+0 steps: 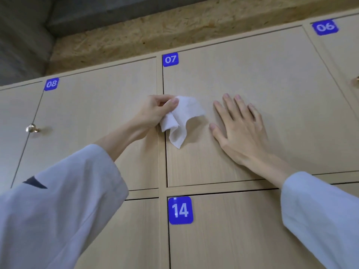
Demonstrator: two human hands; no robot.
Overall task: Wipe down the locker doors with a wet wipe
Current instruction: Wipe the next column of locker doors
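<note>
Head view: left hand (155, 111) pinches wipe (182, 121) at door 07's (272, 84) left edge.

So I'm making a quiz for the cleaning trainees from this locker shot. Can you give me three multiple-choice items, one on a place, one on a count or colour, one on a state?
1. Which door does the right hand rest on?
A. 07
B. 08
C. 14

2. How many blue number plates are in view?
A. Two
B. Four
C. Six

3. How does the left hand hold the wet wipe?
A. Pressed flat under the palm
B. Pinched, with the rest hanging loose
C. Balled up in a fist

Key:
1 A, the palm lies flat on the door that bears plate 07.
2 B, plates 06, 07, 08 and 14 show.
3 B, thumb and fingers pinch one edge while a corner droops.
</note>
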